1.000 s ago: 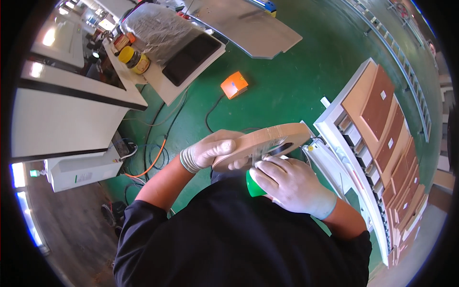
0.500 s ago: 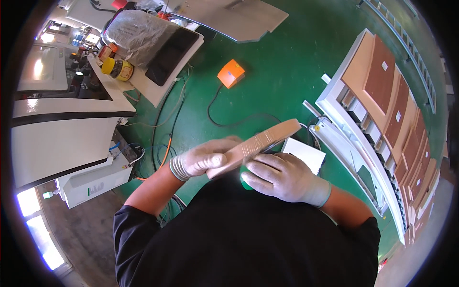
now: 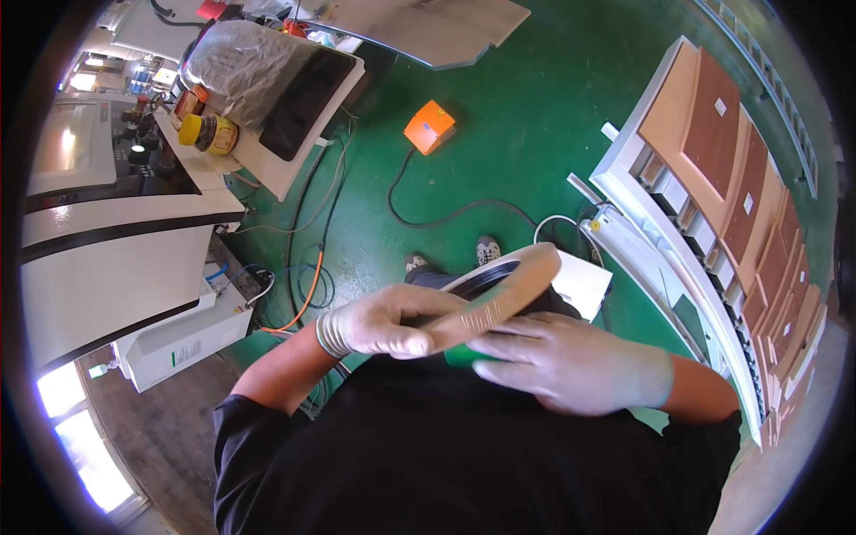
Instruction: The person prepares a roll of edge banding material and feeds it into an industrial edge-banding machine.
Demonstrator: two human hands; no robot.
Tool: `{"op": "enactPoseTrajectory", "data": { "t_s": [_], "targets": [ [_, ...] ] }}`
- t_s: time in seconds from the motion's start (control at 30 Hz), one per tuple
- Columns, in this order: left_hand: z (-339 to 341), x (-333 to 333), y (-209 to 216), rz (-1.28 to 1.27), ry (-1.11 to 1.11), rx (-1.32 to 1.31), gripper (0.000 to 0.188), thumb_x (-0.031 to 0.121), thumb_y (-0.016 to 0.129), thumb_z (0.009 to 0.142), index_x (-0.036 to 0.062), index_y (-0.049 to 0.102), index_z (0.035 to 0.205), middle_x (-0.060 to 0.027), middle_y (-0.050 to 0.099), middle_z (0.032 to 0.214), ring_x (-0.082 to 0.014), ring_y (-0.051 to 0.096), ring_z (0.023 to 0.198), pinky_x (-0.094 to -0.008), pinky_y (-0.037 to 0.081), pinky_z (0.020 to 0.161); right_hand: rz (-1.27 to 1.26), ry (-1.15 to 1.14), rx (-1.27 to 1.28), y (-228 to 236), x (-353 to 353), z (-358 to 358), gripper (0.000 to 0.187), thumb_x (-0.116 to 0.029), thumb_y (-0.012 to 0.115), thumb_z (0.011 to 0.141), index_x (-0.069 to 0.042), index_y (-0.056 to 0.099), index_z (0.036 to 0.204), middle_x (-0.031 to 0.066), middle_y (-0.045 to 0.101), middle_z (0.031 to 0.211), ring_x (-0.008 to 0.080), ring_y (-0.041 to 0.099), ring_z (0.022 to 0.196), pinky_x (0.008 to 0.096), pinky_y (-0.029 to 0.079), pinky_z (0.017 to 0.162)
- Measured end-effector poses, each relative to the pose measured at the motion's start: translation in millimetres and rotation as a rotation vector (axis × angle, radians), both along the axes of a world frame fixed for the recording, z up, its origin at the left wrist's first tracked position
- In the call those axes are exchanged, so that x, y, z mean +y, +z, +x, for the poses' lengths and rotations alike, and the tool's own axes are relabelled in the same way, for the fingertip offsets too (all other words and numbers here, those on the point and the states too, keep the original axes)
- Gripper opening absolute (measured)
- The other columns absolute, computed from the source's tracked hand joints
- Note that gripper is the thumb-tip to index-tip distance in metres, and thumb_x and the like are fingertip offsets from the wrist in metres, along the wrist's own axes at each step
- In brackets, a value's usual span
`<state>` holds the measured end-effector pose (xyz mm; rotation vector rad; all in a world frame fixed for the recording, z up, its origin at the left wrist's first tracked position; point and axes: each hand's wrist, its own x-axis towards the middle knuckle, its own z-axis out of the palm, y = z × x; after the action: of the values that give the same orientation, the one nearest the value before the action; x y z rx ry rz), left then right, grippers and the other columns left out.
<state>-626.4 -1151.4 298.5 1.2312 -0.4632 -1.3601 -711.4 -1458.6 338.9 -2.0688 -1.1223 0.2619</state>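
Orange box [image 3: 430, 127] and cable [image 3: 390, 193] lie beyond the left grip [image 3: 383, 323], holding a tan roll [image 3: 501, 304]; right grip [image 3: 580, 361] clasps a green object [image 3: 461, 357].

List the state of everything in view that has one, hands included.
Tan roll, tilted, held
Left hand, gloved, closed on the roll
Right hand, gloved, fingers extended, grip unclear
Green thing, mostly hidden
Jar, yellow lid on
Orange box, on the floor, cable attached
Plastic sheet, crumpled
Brown boards, some overlapping
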Motion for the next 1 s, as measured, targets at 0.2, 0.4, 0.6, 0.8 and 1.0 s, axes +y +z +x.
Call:
{"op": "enactPoseTrajectory", "data": {
  "t_s": [0.2, 0.4, 0.6, 0.8, 1.0],
  "targets": [
    [3, -9, 10, -0.186, -0.137, -0.332, 0.082, 0.056, 0.081, 0.09, -0.0133, 0.066, 0.131, -0.0344, 0.062, 0.144, -0.0477, 0.06, 0.135, -0.0509, 0.044, 0.117, 0.488, 0.1, 0.302, 42, -51, 64, 0.031, -0.025, 0.067, 0.1, -0.002, 0.074, 0.119, 0.015, 0.078, 0.107, 0.0351, 0.077, 0.08, 0.0519, 0.065, 0.072],
    [-11, -18, 27, -0.281, -0.178, -0.568, 0.064, 0.045, 0.081, 0.092, -0.0076, 0.07, 0.126, -0.0276, 0.064, 0.139, -0.0461, 0.06, 0.128, -0.0525, 0.045, 0.114, -0.081, 0.282, 0.896, -48, 34, 76, 0.038, -0.022, 0.055, 0.101, 0.003, 0.069, 0.125, 0.0205, 0.073, 0.115, 0.0344, 0.07, 0.104, 0.0402, 0.054, 0.098],
    [-30, -3, 28, -0.269, -0.034, -0.601, 0.059, 0.043, 0.085, 0.086, -0.0031, 0.073, 0.121, -0.0216, 0.063, 0.135, -0.044, 0.057, 0.129, -0.0508, 0.045, 0.113, 0.013, 0.26, 1.455, -74, 39, 59, 0.039, -0.026, 0.054, 0.108, 0.001, 0.068, 0.133, 0.0097, 0.07, 0.121, 0.0171, 0.065, 0.112, 0.0328, 0.051, 0.101],
    [-52, 10, 66, 0.099, 0.007, -0.803, 0.048, 0.042, 0.086, 0.078, 0.0088, 0.077, 0.111, -0.013, 0.059, 0.118, -0.0369, 0.058, 0.114, -0.0463, 0.049, 0.099, -0.174, 0.311, 0.846, -50, 54, 62, 0.07, -0.06, 0.068, 0.099, -0.001, 0.067, 0.135, 0.0208, 0.071, 0.125, 0.0318, 0.068, 0.12, 0.0381, 0.051, 0.104],
    [-60, 24, 65, 0.224, -0.034, -0.739, 0.061, 0.055, 0.085, 0.082, 0.0066, 0.074, 0.118, -0.0167, 0.061, 0.116, -0.0387, 0.062, 0.104, -0.0463, 0.053, 0.092, 0.194, -0.06, 1.202, -61, 49, 48, 0.071, -0.05, 0.076, 0.091, 0.004, 0.065, 0.136, 0.01, 0.073, 0.117, 0.0209, 0.069, 0.104, 0.0348, 0.056, 0.091]
  ]
}}
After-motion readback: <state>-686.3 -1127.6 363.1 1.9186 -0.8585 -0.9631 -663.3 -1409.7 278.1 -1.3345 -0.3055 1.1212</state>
